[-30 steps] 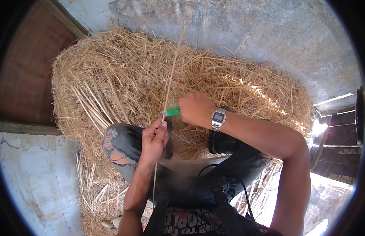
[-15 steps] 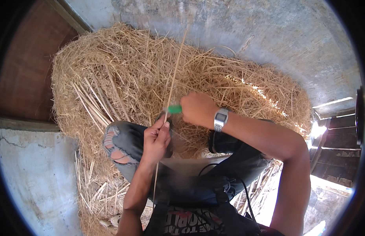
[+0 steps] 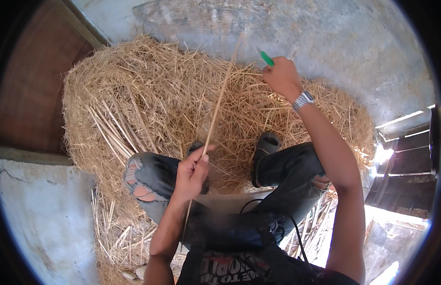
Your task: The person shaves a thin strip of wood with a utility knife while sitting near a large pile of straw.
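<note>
A long thin pale stick (image 3: 218, 107), which looks like split bamboo, slants from my lap up toward the grey wall. Its far end is blurred. My left hand (image 3: 192, 173) is closed around its lower part, thumb along the top, above my left knee. Farther out and to the right of the stick, my right hand (image 3: 281, 78) grips a small green-handled knife (image 3: 266, 58). The knife points up and left, apart from the stick; its blade is too small and blurred to make out clearly.
A thick heap of straw-like shavings (image 3: 173, 85) spreads before my feet. A bundle of pale sticks (image 3: 113, 130) lies on it at left, beside my knee. The grey wall (image 3: 334, 42) stands close behind the heap; more strips (image 3: 108, 225) lie lower left.
My right hand has swung outward and to the right with the knife, away from the stick by my left hand. The stick's far end has tilted slightly right; my left hand still holds it.
</note>
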`<state>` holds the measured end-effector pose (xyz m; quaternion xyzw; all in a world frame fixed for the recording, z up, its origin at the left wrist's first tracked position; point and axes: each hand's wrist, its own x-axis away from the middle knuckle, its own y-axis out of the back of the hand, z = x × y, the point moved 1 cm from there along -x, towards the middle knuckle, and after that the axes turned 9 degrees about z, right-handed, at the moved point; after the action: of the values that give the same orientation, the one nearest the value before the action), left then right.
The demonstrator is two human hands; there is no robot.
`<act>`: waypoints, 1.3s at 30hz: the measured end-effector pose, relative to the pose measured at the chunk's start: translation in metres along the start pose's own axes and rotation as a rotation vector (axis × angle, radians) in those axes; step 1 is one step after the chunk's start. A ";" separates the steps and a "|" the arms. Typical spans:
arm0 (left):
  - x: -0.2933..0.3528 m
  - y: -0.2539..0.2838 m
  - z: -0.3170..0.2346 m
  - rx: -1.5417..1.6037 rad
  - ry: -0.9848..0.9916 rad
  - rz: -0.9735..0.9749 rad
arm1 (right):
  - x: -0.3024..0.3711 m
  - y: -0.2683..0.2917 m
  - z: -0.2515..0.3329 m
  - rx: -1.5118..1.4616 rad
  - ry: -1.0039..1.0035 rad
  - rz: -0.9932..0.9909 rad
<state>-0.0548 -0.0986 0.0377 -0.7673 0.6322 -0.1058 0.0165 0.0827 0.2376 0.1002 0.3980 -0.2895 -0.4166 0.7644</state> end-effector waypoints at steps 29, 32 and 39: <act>-0.007 -0.001 -0.010 0.270 0.081 0.039 | 0.067 -0.031 0.050 0.052 0.807 0.488; -0.007 0.000 -0.010 0.244 0.079 0.013 | 0.063 -0.031 0.053 0.010 0.741 0.537; -0.006 -0.001 -0.004 0.109 0.097 0.007 | 0.027 -0.027 0.023 -0.042 0.583 0.368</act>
<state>-0.0558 -0.0924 0.0406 -0.7571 0.6282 -0.1771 0.0280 0.0665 0.1964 0.0919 0.4257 -0.1171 -0.1465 0.8852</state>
